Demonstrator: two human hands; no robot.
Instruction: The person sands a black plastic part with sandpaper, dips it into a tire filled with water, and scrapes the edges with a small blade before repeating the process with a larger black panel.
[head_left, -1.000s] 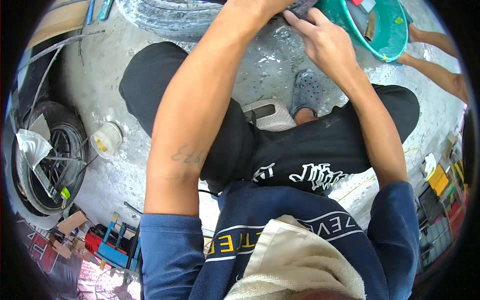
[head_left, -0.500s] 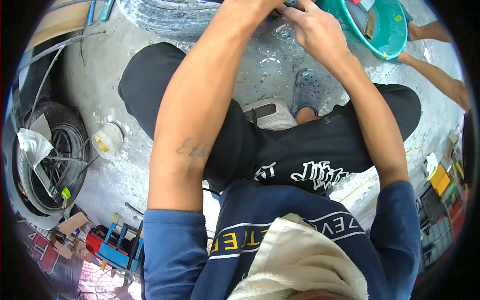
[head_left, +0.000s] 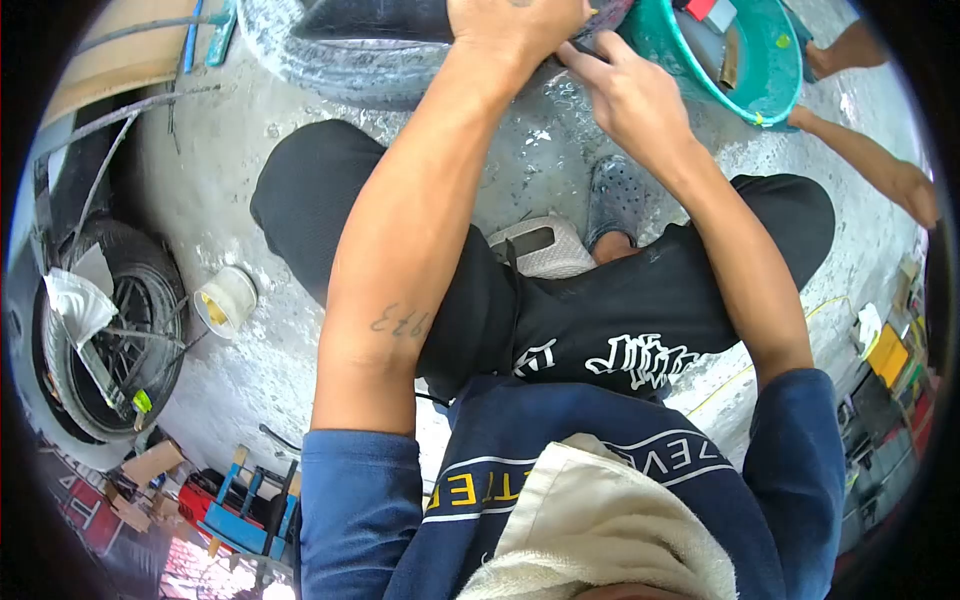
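Observation:
At the top of the view, my left hand (head_left: 515,32) is bent over a dark glossy part, its fingers curled and closed on something I cannot make out. My right hand (head_left: 632,92) is close beside it, with thumb and fingers pinched on something dark and too small to name. The dark glossy part (head_left: 375,20) lies over a wet, soapy tyre (head_left: 350,80), cut off by the top edge. A teal basin (head_left: 683,65) stands just right of my right hand, with a red block and a brown piece inside.
Another person's feet and legs (head_left: 860,160) are at the upper right. A white cup (head_left: 226,300) and a spoked wheel (head_left: 130,330) are at the left. A dark clog (head_left: 615,195) is between my legs. Blue and red tools (head_left: 245,510) lie lower left.
The view has shifted so that the scene sits slightly lower. More of the dark glossy part and of my left hand now shows. Both hands remain close together.

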